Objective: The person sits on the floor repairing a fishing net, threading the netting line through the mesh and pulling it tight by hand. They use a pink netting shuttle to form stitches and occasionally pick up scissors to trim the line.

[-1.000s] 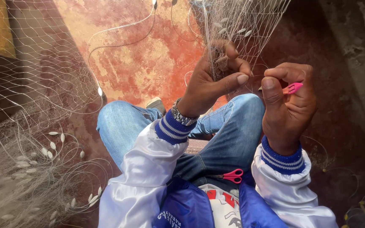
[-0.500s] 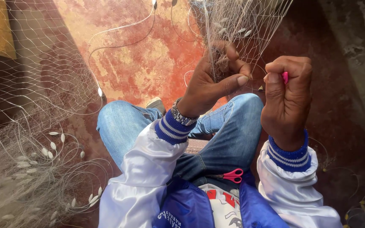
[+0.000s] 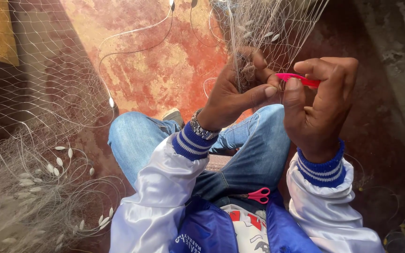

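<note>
Left hand (image 3: 240,89) pinches bunched fishing net (image 3: 263,23); right hand (image 3: 317,103) grips pink netting needle (image 3: 298,79), tip at left fingers.

Scissors (image 3: 258,194) on lap — net (image 3: 29,187) left

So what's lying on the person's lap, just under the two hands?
A pair of pink-handled scissors lies on the jeans at the jacket's edge. Only the handles and a short piece of blade show; whether the tips are tucked under the jacket cannot be told.
</note>
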